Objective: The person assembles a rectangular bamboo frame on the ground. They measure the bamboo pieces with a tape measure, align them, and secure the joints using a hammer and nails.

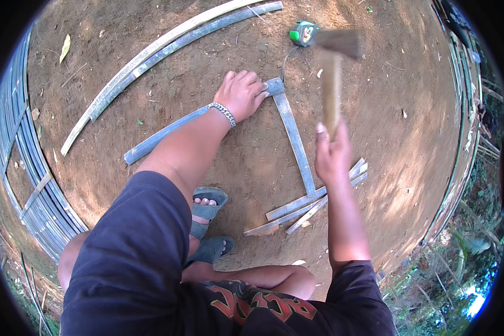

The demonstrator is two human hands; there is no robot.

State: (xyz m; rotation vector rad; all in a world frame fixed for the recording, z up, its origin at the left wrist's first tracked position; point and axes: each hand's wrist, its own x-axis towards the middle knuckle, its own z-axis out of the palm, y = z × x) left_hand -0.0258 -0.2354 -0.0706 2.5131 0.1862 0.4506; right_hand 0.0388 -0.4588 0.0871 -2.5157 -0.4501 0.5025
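My left hand (pixel 241 94) is wrapped over a grey-blue bamboo piece (pixel 165 133) near its far right end, pressing it toward the ground. A thin grey slat (pixel 294 143) meets that end and runs back toward me to a small pile of slats (pixel 297 207). Raised to the right, my right hand (pixel 333 154) grips the wooden handle of a hatchet (pixel 331 84). Its dark head is blurred and flares at the right side. Behind the hatchet head lies a green and black tape measure (pixel 303 33), its thin tape or cord trailing toward the bamboo end.
Two long curved bamboo strips (pixel 168 47) lie on the dirt ground at the far left. A latticed panel of dark poles (pixel 39 185) stretches along the left edge. Long poles (pixel 459 112) and greenery (pixel 476 241) border the right. My sandalled feet (pixel 210 210) are below the bamboo.
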